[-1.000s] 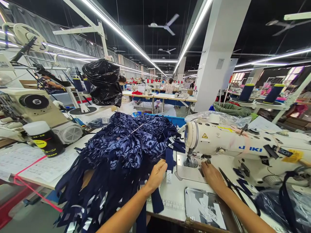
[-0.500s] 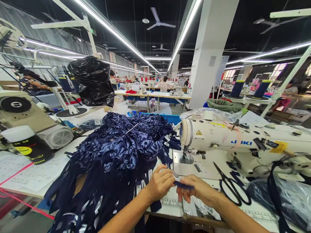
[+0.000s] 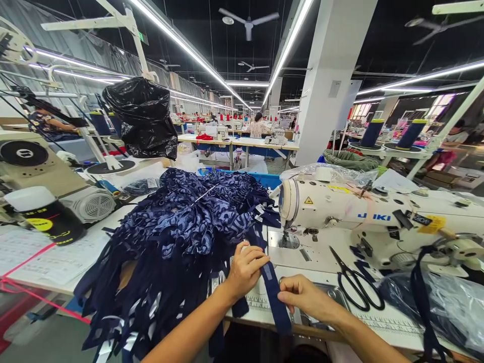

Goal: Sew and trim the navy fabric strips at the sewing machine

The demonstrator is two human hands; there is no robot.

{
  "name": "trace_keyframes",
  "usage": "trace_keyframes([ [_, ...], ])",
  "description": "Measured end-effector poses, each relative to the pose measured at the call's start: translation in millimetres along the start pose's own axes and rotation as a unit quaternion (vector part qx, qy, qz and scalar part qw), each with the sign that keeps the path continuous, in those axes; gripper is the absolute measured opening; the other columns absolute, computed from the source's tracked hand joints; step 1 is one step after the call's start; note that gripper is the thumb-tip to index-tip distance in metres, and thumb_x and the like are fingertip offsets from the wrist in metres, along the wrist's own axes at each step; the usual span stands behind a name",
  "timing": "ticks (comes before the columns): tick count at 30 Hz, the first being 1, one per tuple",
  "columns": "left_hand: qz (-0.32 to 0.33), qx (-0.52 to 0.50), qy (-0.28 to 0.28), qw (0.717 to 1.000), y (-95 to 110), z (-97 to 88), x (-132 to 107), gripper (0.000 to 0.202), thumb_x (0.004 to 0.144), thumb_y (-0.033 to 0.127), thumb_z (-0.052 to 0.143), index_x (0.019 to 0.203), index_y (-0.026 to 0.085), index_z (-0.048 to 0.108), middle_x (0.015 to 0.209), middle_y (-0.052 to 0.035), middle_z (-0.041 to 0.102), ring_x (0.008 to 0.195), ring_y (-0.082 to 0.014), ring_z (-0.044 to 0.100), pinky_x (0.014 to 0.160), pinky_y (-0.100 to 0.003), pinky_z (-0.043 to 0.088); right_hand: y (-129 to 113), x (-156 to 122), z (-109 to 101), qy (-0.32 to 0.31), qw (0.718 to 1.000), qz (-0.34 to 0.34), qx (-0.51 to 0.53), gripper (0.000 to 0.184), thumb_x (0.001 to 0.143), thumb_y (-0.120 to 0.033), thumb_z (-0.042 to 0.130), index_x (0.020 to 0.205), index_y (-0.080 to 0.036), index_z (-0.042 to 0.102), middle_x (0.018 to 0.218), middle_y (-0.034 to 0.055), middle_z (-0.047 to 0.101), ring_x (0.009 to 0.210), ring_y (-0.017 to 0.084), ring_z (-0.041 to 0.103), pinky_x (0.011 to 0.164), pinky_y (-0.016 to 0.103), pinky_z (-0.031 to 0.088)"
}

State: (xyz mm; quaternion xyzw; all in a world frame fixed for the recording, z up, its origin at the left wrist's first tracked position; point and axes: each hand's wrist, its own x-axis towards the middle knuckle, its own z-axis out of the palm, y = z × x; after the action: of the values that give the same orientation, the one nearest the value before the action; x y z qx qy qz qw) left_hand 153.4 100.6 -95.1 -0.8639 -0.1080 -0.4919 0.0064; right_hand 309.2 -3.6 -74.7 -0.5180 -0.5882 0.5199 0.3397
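Observation:
My left hand [image 3: 246, 268] pinches the upper end of a navy fabric strip [image 3: 275, 296] that trails from a big heap of navy patterned fabric pieces [image 3: 181, 237]. My right hand [image 3: 302, 297] pinches the same strip lower down, near the table's front edge. The strip hangs over the edge between both hands. A white Juki sewing machine [image 3: 359, 217] stands just behind and right of my hands, its needle area [image 3: 288, 238] free of fabric.
Black scissors [image 3: 355, 285] lie on the machine bed. A dark bottle with a white cap [image 3: 45, 217] and another machine [image 3: 41, 171] stand at left. A plastic bag of navy cloth [image 3: 434, 302] sits at right. A black bag [image 3: 143, 118] hangs behind; other workers sit far back.
My right hand left the needle plate and came toward me. Both hands met and took hold of a navy strip, which now hangs longer between them.

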Motion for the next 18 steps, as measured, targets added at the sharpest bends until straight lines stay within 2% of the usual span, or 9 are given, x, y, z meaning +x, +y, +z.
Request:
trace_keyframes([
  [13,-0.008,-0.016,-0.002,1.000,-1.5,-0.6,-1.4,0.030,0.075,0.001,0.040,0.091,0.019,0.058,0.078,-0.0019,0.065,0.082,-0.0153,0.058,0.082,-0.038,0.035,-1.4,0.0,5.4,0.035,0.996,-0.013,-0.075,0.021,0.071,-0.026,0.047,0.051,-0.019,0.041,0.046,-0.0045,0.042,0.047,0.010,0.041,0.049,0.022,0.032],
  [18,-0.012,-0.029,-0.010,0.999,1.1,-3.3,-1.5,0.029,0.077,0.004,0.041,0.096,0.018,0.057,0.084,-0.0048,0.065,0.083,-0.0160,0.058,0.080,-0.037,0.037,-0.2,-0.7,4.3,0.028,0.999,-0.014,-0.026,0.026,0.072,-0.034,0.050,0.054,-0.019,0.040,0.047,-0.0043,0.043,0.047,0.010,0.040,0.049,0.022,0.031],
])
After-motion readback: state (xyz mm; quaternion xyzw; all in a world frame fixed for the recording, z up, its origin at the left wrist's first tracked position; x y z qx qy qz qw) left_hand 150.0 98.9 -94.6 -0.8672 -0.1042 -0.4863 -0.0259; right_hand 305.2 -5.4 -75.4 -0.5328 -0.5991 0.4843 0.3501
